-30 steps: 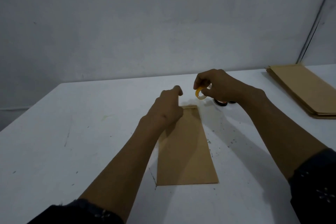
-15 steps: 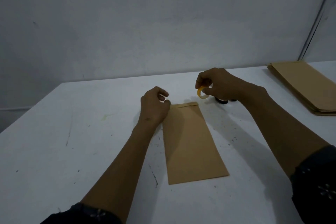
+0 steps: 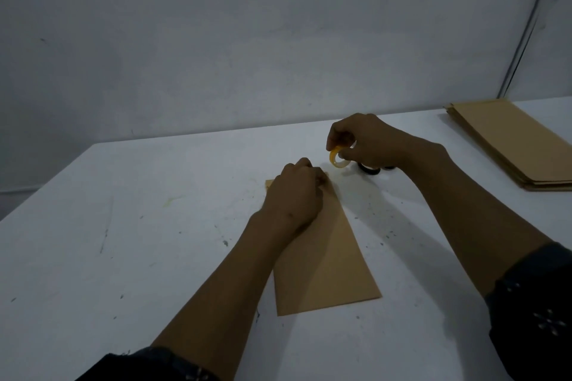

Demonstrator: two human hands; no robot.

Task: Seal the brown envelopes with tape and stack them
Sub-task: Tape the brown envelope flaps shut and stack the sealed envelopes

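One envelope (image 3: 325,257) lies flat on the table (image 3: 123,241), its far, flap end covered by the left hand (image 3: 294,195). The fingers of that hand are curled down onto the flap edge; whether a tape end is pinched under them cannot be told, since no strip is visible. Just beyond the envelope's far right corner, the tape (image 3: 337,158) — a small yellow roll — is gripped by the right hand (image 3: 368,142), thumb and fingers closed round it, held slightly above the table.

The step in hand is judged to be the laying of tape across the flap. It would be done well if the flap were kept pressed flat while the strip is drawn straight across the fold, so that half lands on the flap and half on the body. The envelope is light and could slide under a sideways pull, so firm downward pressure is advised. The strip should be smoothed from one end to avoid creases.

Behind the roll a dark object (image 3: 370,169) rests on the table — too hidden to identify. Well to the right of the envelope a stack (image 3: 507,145) of brown envelopes lies at the far edge. The table is white, scuffed and speckled with dark marks, and stands against a plain grey wall (image 3: 247,40).
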